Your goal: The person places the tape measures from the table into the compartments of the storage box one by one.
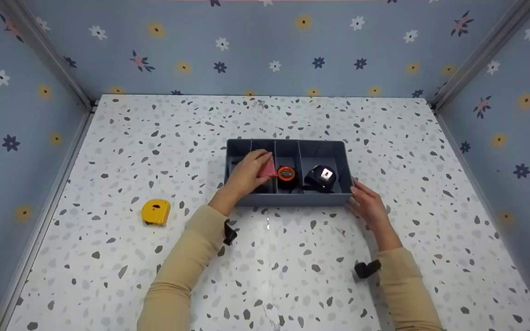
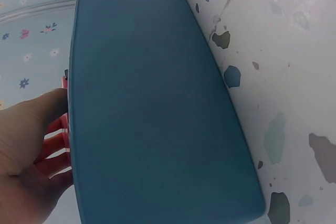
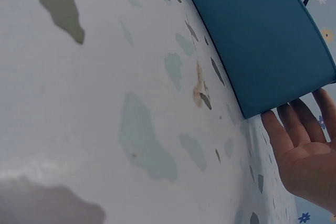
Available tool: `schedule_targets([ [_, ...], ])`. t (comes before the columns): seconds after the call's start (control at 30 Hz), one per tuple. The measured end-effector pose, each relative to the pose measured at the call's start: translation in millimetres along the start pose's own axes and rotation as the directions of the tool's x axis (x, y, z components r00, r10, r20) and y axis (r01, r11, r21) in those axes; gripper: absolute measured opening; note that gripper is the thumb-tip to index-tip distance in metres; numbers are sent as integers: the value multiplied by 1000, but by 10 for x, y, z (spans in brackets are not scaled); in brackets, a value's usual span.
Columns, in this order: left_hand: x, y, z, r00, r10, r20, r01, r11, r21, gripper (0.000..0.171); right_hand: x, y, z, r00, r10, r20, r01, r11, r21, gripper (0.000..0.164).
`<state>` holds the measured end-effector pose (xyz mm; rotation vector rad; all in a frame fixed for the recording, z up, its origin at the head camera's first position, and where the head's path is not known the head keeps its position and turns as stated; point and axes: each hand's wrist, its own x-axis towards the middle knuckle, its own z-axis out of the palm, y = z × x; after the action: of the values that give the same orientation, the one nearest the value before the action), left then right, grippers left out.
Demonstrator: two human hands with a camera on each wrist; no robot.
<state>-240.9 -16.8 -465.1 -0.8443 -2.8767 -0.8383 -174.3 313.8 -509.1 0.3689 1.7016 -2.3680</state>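
My left hand [image 1: 245, 174] reaches into the second compartment from the left of a grey divided box [image 1: 292, 199]. It grips a small pink object [image 1: 268, 168], mostly covered by the fingers, so its kind is unclear. An orange-and-black tape measure [image 1: 286, 174] lies in the third compartment, and a black tape measure [image 1: 323, 177] with a bright label lies in the widest one at the right. My right hand [image 1: 370, 202] touches the box's right end with extended fingers [image 3: 298, 124]. In the left wrist view, the box's front wall [image 2: 152, 103] hides most of the left fingers.
A yellow tape measure [image 1: 156, 212] lies on the speckled white table [image 1: 108, 257], left of the box. Flowered blue panels [image 1: 265, 46] enclose the back and both sides. Something dark, partly hidden, is in the leftmost compartment.
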Motion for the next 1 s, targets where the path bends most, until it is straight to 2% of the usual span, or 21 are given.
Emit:
schedule_targets([
  [0.43,36,-85,-5,997,-10,77,16,997,-80,60,1,-2,4,1000,8,-14,-8,1000,21,53],
  [0.8,80,-145,-20,993,22,113,-9,994,-111,59,4,-1,15,1000,4,-21,-4,1000,5,54],
  [1.0,107,-173,8,983,64,172,-58,998,-37,59,-6,8,27,1000,-20,-22,21,1000,13,52],
])
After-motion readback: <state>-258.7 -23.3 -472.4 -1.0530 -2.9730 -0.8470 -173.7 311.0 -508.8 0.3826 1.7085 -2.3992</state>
